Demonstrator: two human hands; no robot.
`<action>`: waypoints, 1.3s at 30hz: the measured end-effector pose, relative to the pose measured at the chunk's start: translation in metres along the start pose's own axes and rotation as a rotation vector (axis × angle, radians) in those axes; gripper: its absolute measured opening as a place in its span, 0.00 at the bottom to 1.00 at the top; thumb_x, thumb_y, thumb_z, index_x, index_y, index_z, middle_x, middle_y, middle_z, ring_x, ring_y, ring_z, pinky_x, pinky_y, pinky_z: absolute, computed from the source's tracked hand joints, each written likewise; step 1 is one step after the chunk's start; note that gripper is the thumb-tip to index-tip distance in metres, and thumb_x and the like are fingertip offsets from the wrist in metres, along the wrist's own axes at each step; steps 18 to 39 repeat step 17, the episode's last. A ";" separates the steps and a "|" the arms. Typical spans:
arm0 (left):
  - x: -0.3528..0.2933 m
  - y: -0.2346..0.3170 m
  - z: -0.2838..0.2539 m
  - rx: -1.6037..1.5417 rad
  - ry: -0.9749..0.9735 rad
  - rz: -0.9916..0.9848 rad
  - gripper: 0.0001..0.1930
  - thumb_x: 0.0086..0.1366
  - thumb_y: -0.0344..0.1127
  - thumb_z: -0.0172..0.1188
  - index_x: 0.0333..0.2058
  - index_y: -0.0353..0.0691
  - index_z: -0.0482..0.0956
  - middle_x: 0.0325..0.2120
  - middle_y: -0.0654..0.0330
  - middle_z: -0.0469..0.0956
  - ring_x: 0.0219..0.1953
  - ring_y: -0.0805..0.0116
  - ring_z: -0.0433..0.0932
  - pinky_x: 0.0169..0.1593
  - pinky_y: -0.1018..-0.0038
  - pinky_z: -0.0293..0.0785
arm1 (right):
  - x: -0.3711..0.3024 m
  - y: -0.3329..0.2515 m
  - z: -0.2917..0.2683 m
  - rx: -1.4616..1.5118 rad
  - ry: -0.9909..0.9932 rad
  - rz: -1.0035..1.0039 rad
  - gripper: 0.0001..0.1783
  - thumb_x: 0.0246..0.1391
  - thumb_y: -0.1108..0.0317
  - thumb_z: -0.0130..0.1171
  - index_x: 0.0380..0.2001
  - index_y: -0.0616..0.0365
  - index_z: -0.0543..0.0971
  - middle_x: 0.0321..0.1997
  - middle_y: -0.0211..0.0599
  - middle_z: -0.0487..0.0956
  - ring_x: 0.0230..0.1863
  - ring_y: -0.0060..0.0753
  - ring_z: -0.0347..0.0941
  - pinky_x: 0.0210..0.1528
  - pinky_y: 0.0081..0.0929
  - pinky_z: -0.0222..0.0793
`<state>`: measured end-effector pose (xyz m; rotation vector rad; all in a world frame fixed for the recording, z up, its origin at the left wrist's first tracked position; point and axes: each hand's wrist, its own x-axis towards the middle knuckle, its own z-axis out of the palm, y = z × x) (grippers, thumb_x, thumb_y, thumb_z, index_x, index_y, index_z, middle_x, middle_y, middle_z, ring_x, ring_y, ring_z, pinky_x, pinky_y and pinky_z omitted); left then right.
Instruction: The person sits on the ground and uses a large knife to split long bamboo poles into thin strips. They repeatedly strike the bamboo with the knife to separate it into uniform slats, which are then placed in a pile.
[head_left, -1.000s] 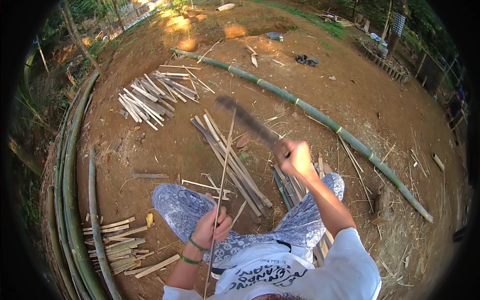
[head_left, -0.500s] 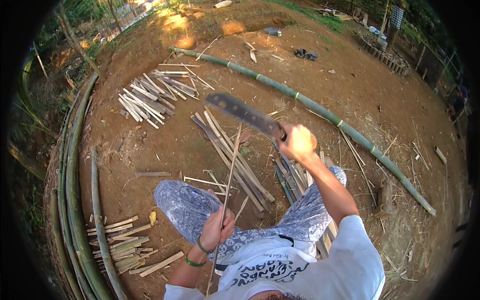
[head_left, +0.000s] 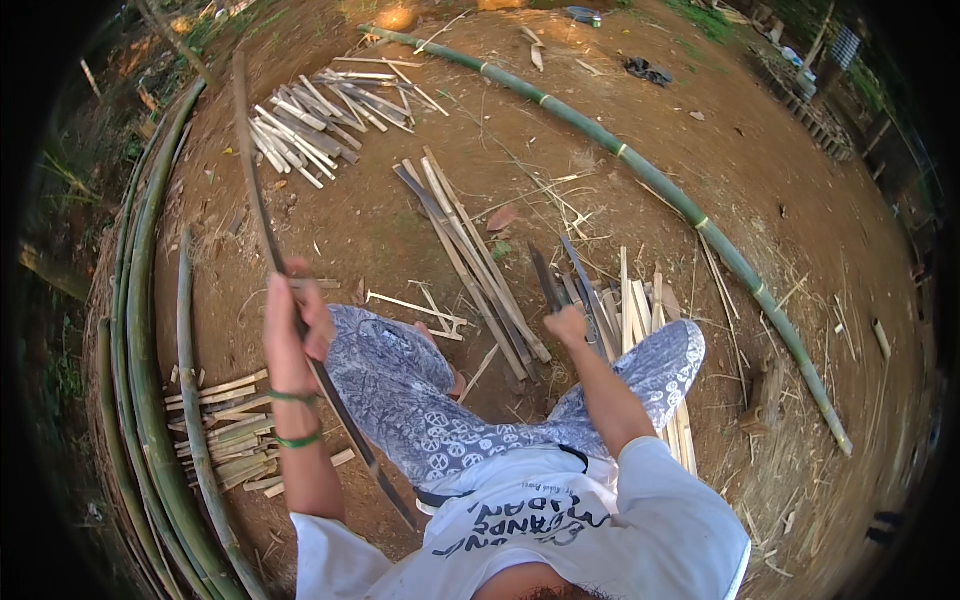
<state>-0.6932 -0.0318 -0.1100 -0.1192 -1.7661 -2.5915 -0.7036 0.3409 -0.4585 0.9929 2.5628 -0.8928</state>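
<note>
My left hand (head_left: 297,325), with green bands at the wrist, is closed round a long thin bamboo strip (head_left: 262,215). The strip slants from the far left, past my left knee, to beside my hip. My right hand (head_left: 567,325) grips a machete (head_left: 544,276) low between my knees. Its dark blade points away from me, partly foreshortened and narrow in the view. Right beside it lie a bluish strip (head_left: 577,258) and several pale split bamboo pieces (head_left: 640,305), which run under my right leg. Ahead of my lap rests a bundle of long split strips (head_left: 470,265).
A long green bamboo pole (head_left: 640,168) crosses the ground ahead and to the right. More whole poles (head_left: 150,420) lie along the left. Short split pieces form a pile (head_left: 310,125) at the far left and another stack (head_left: 225,430) at the near left. A wood stump (head_left: 765,395) stands at the right.
The machete has come down from its raised, leftward-pointing position to low between my knees. My left hand has moved left and forward with the strip, and the view has shifted.
</note>
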 end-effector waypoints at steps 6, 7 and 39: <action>0.100 0.006 -0.006 -0.088 0.042 0.143 0.26 0.79 0.50 0.39 0.65 0.38 0.62 0.20 0.73 0.58 0.15 0.87 0.56 0.17 0.87 0.55 | -0.001 0.061 0.059 -0.142 -0.076 0.090 0.20 0.43 0.61 0.65 0.38 0.64 0.85 0.44 0.54 0.84 0.50 0.53 0.81 0.52 0.42 0.76; 0.117 0.000 -0.005 -0.085 0.040 0.148 0.27 0.79 0.50 0.39 0.66 0.38 0.62 0.20 0.73 0.58 0.16 0.87 0.56 0.18 0.87 0.56 | 0.001 0.063 0.061 -0.166 -0.113 0.094 0.21 0.42 0.61 0.67 0.39 0.63 0.84 0.45 0.54 0.84 0.50 0.53 0.81 0.52 0.42 0.77; 0.239 -0.227 0.008 -0.146 0.231 -0.202 0.14 0.78 0.49 0.42 0.43 0.45 0.68 0.18 0.66 0.69 0.15 0.73 0.65 0.21 0.76 0.67 | -0.009 -0.039 0.024 0.834 -0.781 -0.133 0.47 0.57 0.27 0.48 0.61 0.61 0.74 0.72 0.53 0.62 0.66 0.53 0.67 0.69 0.51 0.57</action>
